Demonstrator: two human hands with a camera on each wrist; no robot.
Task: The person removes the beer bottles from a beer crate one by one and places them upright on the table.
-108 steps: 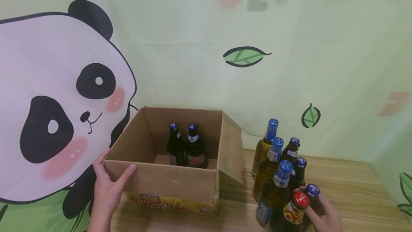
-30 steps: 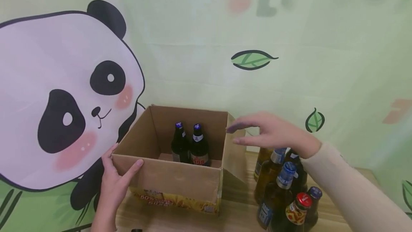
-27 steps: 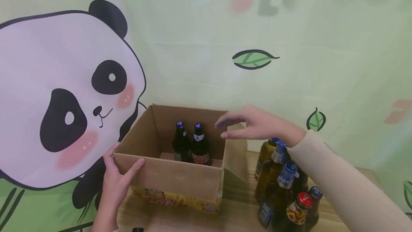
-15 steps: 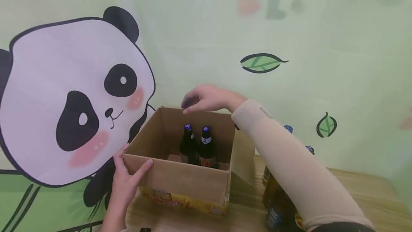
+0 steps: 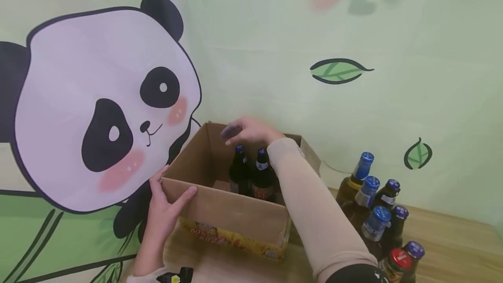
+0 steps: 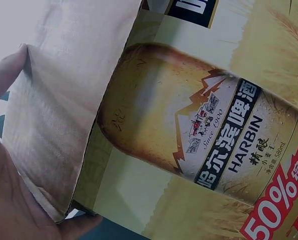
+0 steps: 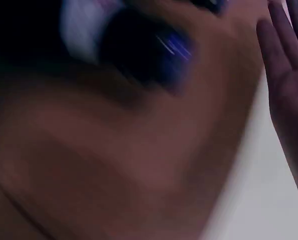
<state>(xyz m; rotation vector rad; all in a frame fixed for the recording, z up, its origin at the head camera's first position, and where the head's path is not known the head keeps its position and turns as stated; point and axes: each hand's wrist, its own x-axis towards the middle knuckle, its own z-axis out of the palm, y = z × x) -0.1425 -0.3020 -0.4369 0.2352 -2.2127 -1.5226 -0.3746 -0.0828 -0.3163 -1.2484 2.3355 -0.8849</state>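
Observation:
My left hand (image 5: 167, 211) grips the near left corner of a cardboard box (image 5: 232, 198), thumb on the front flap and fingers round the left side. In the left wrist view the hand (image 6: 11, 185) lies on the flap beside the printed beer panel. Inside the box two dark beer bottles (image 5: 262, 178) with blue caps stand upright side by side. Just above and behind their caps is my right hand (image 5: 253, 131), holding nothing, fingers loosely bent. The right wrist view shows its fingers (image 7: 284, 50) extended near a blurred bottle (image 7: 138, 50).
Several brown and dark beer bottles stand right of the box, including a blue-capped bottle (image 5: 376, 226) and a red-capped one (image 5: 397, 263). My right forearm crosses the box's right wall. A fabric backdrop with a panda (image 5: 78, 112) hangs behind the wooden table (image 5: 452, 235).
My right hand has let go of a dark bottle in the right-hand group and moved left over the box, above the two bottles. My left hand keeps its grip on the box corner.

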